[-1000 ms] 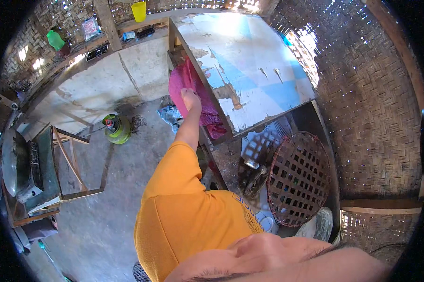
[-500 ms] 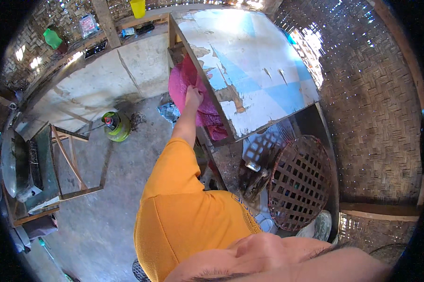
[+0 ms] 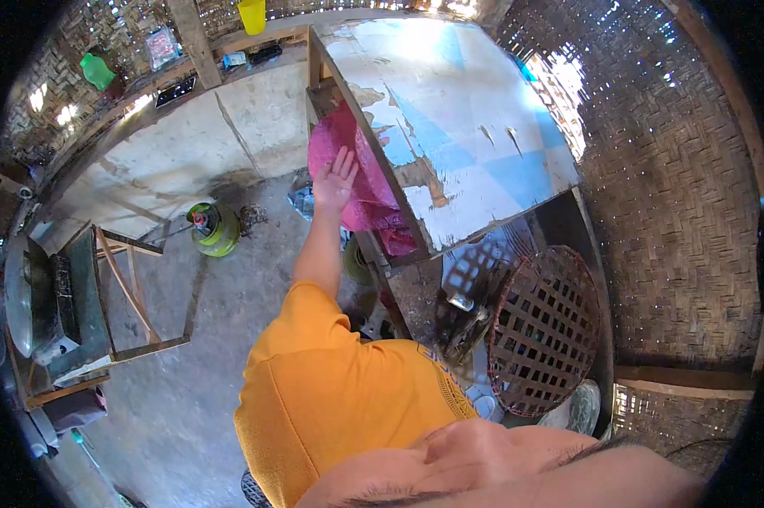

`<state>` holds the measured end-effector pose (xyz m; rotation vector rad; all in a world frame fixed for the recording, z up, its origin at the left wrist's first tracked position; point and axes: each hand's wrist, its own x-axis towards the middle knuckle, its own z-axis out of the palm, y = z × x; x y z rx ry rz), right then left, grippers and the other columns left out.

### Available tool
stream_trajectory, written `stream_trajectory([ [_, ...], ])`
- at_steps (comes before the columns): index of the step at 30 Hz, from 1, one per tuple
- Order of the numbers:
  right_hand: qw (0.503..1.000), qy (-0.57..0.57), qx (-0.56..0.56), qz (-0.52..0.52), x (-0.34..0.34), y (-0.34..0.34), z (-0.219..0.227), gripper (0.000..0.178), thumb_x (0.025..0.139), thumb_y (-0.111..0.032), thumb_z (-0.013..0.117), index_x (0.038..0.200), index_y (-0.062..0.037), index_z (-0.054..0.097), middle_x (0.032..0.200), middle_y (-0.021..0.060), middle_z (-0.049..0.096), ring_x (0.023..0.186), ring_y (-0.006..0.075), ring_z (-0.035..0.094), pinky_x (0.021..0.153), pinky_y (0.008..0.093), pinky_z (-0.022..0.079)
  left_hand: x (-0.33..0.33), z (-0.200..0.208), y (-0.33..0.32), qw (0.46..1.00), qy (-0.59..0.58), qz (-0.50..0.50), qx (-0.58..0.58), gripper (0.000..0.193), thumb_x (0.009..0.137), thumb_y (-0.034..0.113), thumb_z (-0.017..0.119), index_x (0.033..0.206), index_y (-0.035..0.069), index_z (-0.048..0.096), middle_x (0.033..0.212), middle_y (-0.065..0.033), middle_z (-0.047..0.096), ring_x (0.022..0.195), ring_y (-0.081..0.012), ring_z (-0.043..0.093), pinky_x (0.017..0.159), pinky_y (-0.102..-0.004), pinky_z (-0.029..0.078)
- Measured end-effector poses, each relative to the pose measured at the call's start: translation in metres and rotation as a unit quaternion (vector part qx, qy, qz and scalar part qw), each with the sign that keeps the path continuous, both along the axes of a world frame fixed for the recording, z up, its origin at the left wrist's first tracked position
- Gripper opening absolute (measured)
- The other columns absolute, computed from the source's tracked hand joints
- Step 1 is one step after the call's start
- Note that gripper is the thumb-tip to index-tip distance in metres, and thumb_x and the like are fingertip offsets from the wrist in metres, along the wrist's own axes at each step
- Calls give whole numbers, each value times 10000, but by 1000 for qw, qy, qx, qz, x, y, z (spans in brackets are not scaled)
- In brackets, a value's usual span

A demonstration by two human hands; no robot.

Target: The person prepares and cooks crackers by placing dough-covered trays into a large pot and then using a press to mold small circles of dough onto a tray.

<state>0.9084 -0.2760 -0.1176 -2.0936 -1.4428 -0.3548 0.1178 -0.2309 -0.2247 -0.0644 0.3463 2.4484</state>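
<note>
My left hand point(image 3: 335, 179) is palm up with its fingers stretched out and nothing in it. It is at the front of a bright pink cloth-like sheet point(image 3: 370, 190), which bulges out of the compartment under a worn white-and-blue tabletop point(image 3: 471, 127). I cannot tell whether the back of my hand touches the pink sheet. What the sheet covers is hidden. My left arm reaches forward in an orange sleeve point(image 3: 310, 317). My right hand is out of the picture.
A green gas cylinder point(image 3: 216, 229) stands on the concrete floor to the left. At the far left a wooden-framed stand point(image 3: 83, 296) holds a large metal pan point(image 3: 28, 292). A round woven basket point(image 3: 544, 330) leans at the right. A yellow cup point(image 3: 251, 15) is on the back ledge.
My left hand was closed against the pink sheet; its fingers have now spread, the palm turned up, and it sits slightly left and lower.
</note>
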Motion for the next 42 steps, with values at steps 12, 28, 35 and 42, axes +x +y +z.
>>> stream_trajectory([
  [12, 997, 24, 61, 51, -28, 7, -17, 357, 844, -282, 461, 1031, 12, 535, 1017, 163, 552, 896, 266, 540, 773, 363, 434, -67, -31, 46, 724, 251, -71, -639, 400, 715, 360, 600, 935, 29, 560, 709, -50, 581, 592, -183, 541, 539, -315, 429],
  [28, 986, 57, 108, 110, -35, 6, -18, 341, 846, -236, 480, 1071, 18, 512, 1050, 165, 540, 929, 255, 532, 805, 349, 430, 32, 45, -9, 995, -61, -26, 74, 258, 816, 200, 482, 1036, 70, 519, 1008, -70, 570, 933, -231, 538, 844, -394, 415],
  [35, 978, 91, 130, 132, 8, -15, 15, 338, 847, -216, 488, 1088, 20, 502, 1064, 166, 534, 943, 250, 528, 818, 344, 428, 43, 168, -73, 985, 36, 29, 168, 335, 843, 242, 451, 1111, 41, 464, 1100, -92, 524, 1019, -254, 485, 896, -415, 364],
  [42, 939, 209, 233, 146, -112, 21, 168, 382, 842, -221, 501, 1134, 22, 460, 1121, 169, 497, 1013, 250, 487, 879, 342, 387, 202, 289, -38, 923, 385, -15, -6, 285, 791, 61, 517, 1070, 15, 482, 963, -67, 529, 929, -184, 503, 821, -319, 407],
])
